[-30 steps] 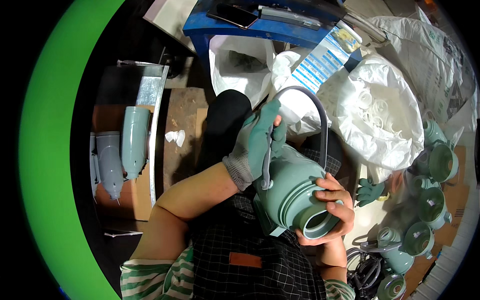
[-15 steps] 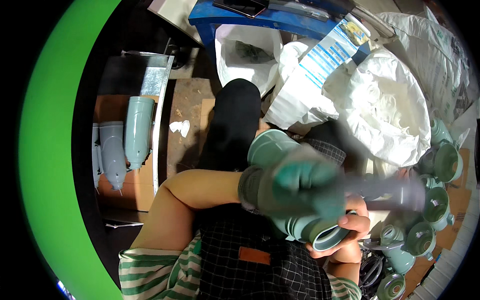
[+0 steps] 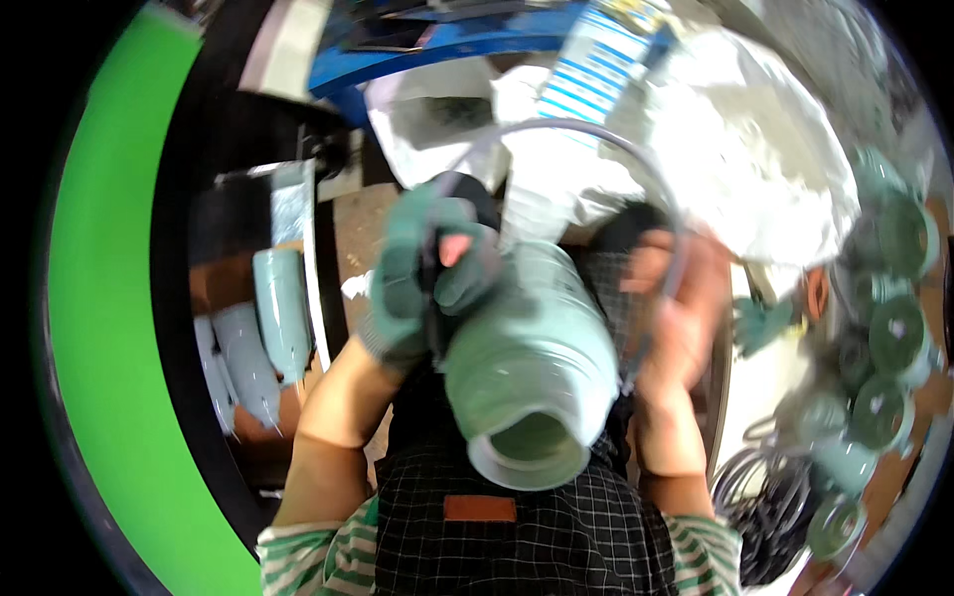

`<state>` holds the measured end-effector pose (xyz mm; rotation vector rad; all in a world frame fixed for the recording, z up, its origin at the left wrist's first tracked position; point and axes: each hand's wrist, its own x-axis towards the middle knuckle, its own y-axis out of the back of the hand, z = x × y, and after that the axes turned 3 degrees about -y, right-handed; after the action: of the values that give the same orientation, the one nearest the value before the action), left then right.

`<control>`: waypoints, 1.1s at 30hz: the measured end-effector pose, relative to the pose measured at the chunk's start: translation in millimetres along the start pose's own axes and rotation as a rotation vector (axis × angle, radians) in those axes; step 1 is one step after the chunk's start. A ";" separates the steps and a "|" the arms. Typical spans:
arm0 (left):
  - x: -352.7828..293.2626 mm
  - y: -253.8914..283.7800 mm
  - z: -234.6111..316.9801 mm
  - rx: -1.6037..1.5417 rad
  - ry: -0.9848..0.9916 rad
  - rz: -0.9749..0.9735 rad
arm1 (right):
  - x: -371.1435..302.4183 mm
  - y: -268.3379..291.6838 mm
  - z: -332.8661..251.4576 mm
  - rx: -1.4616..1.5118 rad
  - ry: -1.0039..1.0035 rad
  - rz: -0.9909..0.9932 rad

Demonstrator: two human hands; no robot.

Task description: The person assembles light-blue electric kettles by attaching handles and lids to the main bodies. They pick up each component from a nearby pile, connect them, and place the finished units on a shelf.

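A pale green thermos casing (image 3: 542, 338) lies across my lap, its round open neck tilted down toward me. Above it arches a thin grey carrying handle (image 3: 571, 124), one side coming down to each hand. My left hand (image 3: 437, 258), in a grey-and-green glove with a bare fingertip showing, is closed around the handle's left side, beside the casing. My bare right hand (image 3: 681, 308) is at the handle's right side, fingers bent about it and blurred by motion. Where the handle's ends meet the casing is hidden or smeared.
Grey and green casings (image 3: 281, 313) lie in a tray at left. A white sack (image 3: 745, 149) with pale parts stands ahead, near a blue bench (image 3: 447, 47). More green casings (image 3: 899, 338), coiled grey handles (image 3: 745, 492) and a green glove (image 3: 760, 323) are at right.
My right hand has left the casing's neck and is at the handle. My left hand has moved left, off the casing's front. The neck has swung toward me, and the view has shifted.
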<state>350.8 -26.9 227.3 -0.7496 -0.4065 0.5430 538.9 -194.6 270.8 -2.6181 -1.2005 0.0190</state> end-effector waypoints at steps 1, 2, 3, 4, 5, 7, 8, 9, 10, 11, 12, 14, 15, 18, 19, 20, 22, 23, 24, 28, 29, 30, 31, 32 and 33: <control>-4.8 4.4 0.7 0.343 -0.049 0.051 | 6.8 1.7 13.5 0.233 -0.122 -0.162; -16.8 0.9 1.8 0.903 -0.104 0.302 | 8.9 -0.7 27.9 0.597 -0.310 -0.257; -24.8 -4.0 1.0 1.283 -0.240 0.313 | 10.3 2.4 37.2 0.772 -0.323 -0.205; -33.8 -11.8 5.3 1.444 -0.326 0.436 | 9.6 3.3 44.2 0.885 -0.395 -0.143; -39.3 -20.0 8.0 1.597 -0.395 0.581 | 9.7 3.7 49.1 0.968 -0.428 -0.088; -58.4 -45.0 17.4 1.204 -0.264 0.441 | 9.5 2.8 49.7 0.855 -0.440 -0.080; -67.2 -57.2 22.9 1.076 -0.111 0.326 | 10.0 2.7 46.1 0.777 -0.428 -0.098; -74.3 -67.3 27.8 0.924 0.078 0.197 | 11.1 0.6 41.4 0.718 -0.394 -0.128; -79.3 -74.5 31.2 0.819 0.231 0.104 | 14.0 -1.0 36.1 0.710 -0.472 -0.063; -83.1 -79.9 33.7 0.707 0.391 0.062 | 18.3 -2.9 30.6 0.695 -0.539 -0.017; -85.0 -82.4 34.5 0.804 0.361 -0.007 | 21.3 -5.1 25.7 0.673 -0.595 0.019; -86.2 -83.8 35.8 1.028 0.309 -0.122 | 23.7 -7.5 16.2 0.662 -0.523 -0.055; -84.2 -82.2 34.9 1.033 0.289 -0.134 | 22.8 -8.0 12.1 0.564 -0.405 -0.101; -76.2 -80.5 33.8 0.823 0.417 0.069 | 11.8 -10.3 0.7 0.340 0.329 -0.256; -71.7 -80.6 32.7 0.770 0.450 0.097 | 8.9 -11.0 -2.0 0.298 0.497 -0.219; -67.0 -82.0 32.0 0.673 0.514 0.144 | 7.7 -8.3 -5.9 0.185 0.599 -0.291; -54.8 -85.2 28.5 0.713 0.504 0.107 | 6.3 -2.9 -12.7 -0.010 0.745 -0.497; -47.6 -87.5 26.8 0.713 0.516 0.101 | 3.8 -7.7 -13.5 0.051 0.787 -0.409; -40.1 -89.4 24.3 0.710 0.522 0.104 | 8.5 -2.3 -15.0 -0.002 0.763 -0.389; -19.1 -97.9 14.8 0.601 0.550 0.163 | 22.0 5.0 -4.7 0.365 -0.210 0.157; -19.9 -99.5 16.2 0.689 0.566 0.240 | 22.8 7.5 -1.0 0.397 -0.373 0.209; -21.7 -99.9 16.6 0.701 0.565 0.293 | 24.8 11.6 4.9 0.535 -0.411 0.211; -24.3 -99.6 18.3 0.784 0.507 0.344 | 23.0 14.2 9.6 0.524 -0.341 0.203; -27.6 -98.5 19.8 0.766 0.564 0.363 | 24.2 20.0 15.5 0.529 -0.332 0.151; -29.4 -95.9 20.1 0.968 0.373 0.110 | 21.8 22.3 19.8 0.546 -0.374 0.136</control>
<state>347.3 -91.9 306.2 0.0745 0.2575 0.6059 567.5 -187.7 248.4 -2.2480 -0.9401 0.7763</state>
